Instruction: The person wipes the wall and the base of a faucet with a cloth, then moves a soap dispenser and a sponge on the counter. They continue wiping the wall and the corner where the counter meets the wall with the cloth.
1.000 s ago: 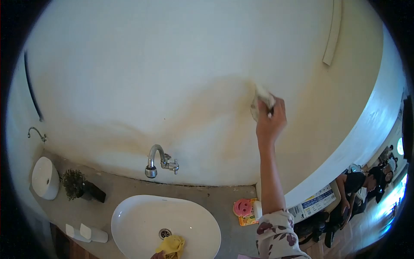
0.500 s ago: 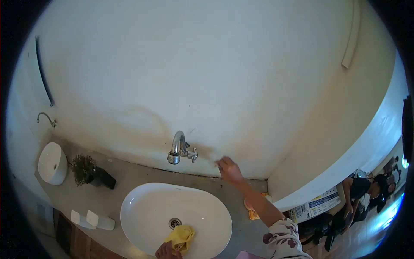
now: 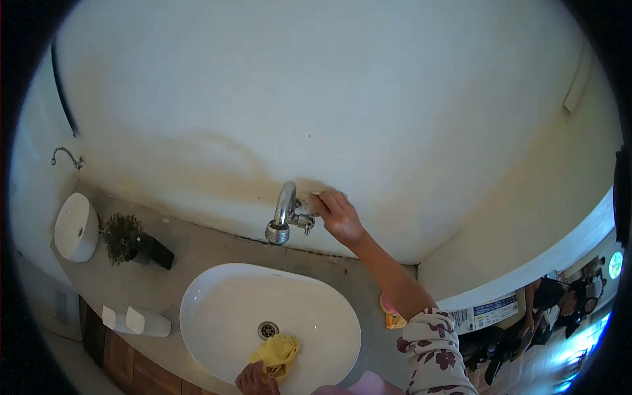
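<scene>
My right hand [image 3: 337,216] is up against the wall just right of the chrome faucet [image 3: 284,214], beside its cross handle. Its fingers are bent together, and something pale shows at their tips, too small to name. Low in the view, my left hand [image 3: 255,380] grips the near edge of a bunched yellow cloth [image 3: 280,352]. That cloth lies in the white oval sink [image 3: 210,303], close to the metal drain [image 3: 268,330]. The lower part of my left hand is cut off by the frame.
On the grey counter [image 3: 204,243] stand a potted plant [image 3: 122,237], two white containers [image 3: 148,322] and a second white basin [image 3: 76,227] at the left. An orange-and-pink packet [image 3: 394,316] is partly behind my right arm. People [image 3: 543,303] sit at the far right.
My right hand has moved up and left, from above the counter to the wall beside the faucet. My left hand stays at the yellow cloth. The camera view has shifted slightly.
</scene>
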Tool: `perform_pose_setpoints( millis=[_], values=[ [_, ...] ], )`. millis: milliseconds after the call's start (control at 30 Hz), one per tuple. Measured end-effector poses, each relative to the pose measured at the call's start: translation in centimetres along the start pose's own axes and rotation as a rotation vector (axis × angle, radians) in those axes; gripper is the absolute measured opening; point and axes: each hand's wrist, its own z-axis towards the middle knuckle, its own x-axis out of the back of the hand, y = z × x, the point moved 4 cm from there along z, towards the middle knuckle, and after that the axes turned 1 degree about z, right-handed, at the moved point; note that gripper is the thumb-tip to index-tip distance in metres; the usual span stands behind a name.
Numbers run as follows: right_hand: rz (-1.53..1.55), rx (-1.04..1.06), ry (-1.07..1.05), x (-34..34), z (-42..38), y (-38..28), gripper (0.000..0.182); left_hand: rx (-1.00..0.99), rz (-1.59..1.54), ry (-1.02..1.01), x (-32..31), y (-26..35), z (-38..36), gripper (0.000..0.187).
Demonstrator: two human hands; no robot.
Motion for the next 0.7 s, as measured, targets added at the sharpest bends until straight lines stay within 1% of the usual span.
perform_pose_setpoints(
  millis=[67,100,133,167,200,267,300,367,400,467,500,567,600,633,700],
  values=[
    [0.02,-0.036,-0.065,0.1,-2.6,0.0,0.035,-0.037,-0.012,0.023,0.0,-0.2,0.1,0.046],
    [0.025,-0.043,-0.07,-0.1,-4.3,0.0,0.035,-0.035,-0.008,0.015,0.1,-0.2,0.3,0.046],
    [0.024,-0.033,-0.121,-0.7,-6.5,0.1,0.034,-0.034,-0.004,-0.007,0.2,-0.1,0.4,0.045],
    [0.021,-0.019,-0.172,-1.1,-7.9,0.2,0.033,-0.033,-0.002,-0.024,0.2,-0.1,0.5,0.045],
    [0.02,-0.02,-0.175,-0.9,-8.5,0.2,0.033,-0.032,-0.004,-0.026,0.2,0.0,0.4,0.045],
    [0.162,-0.166,-0.198,-0.9,-9.6,0.8,0.032,-0.031,-0.023,-0.063,0.1,-0.2,0.4,0.045],
    [0.161,-0.167,-0.195,-0.1,-8.5,0.4,0.032,-0.033,-0.021,-0.062,-0.2,-0.4,0.4,0.045],
    [0.119,-0.217,-0.004,2.9,-4.1,-0.3,0.034,-0.049,-0.029,0.055,-0.5,-0.5,0.0,0.046],
    [0.123,-0.224,-0.012,2.6,-2.9,0.0,0.034,-0.045,-0.027,0.044,-0.3,-0.1,-0.2,0.046],
    [0.08,-0.227,0.109,2.4,-1.1,1.0,0.035,-0.011,-0.018,-0.026,-0.1,0.3,0.4,0.042],
    [0.079,-0.23,0.116,1.8,-1.7,1.2,0.035,-0.017,-0.014,-0.023,-0.3,0.1,0.3,0.042],
    [0.038,-0.088,0.041,-0.9,-4.0,0.9,0.035,-0.004,0.047,-0.032,-1.0,-0.7,0.0,0.043],
    [0.06,-0.115,-0.024,-1.3,-5.2,0.4,0.033,-0.003,0.047,-0.032,-0.8,-0.5,0.2,0.043],
    [0.061,-0.118,-0.027,-2.1,-7.3,-0.1,0.033,-0.009,0.044,-0.036,-0.3,-0.1,0.4,0.044],
    [0.059,-0.08,-0.097,-4.7,-11.6,-0.8,0.033,-0.014,0.041,-0.04,-0.2,-0.2,0.4,0.046]
  ],
)
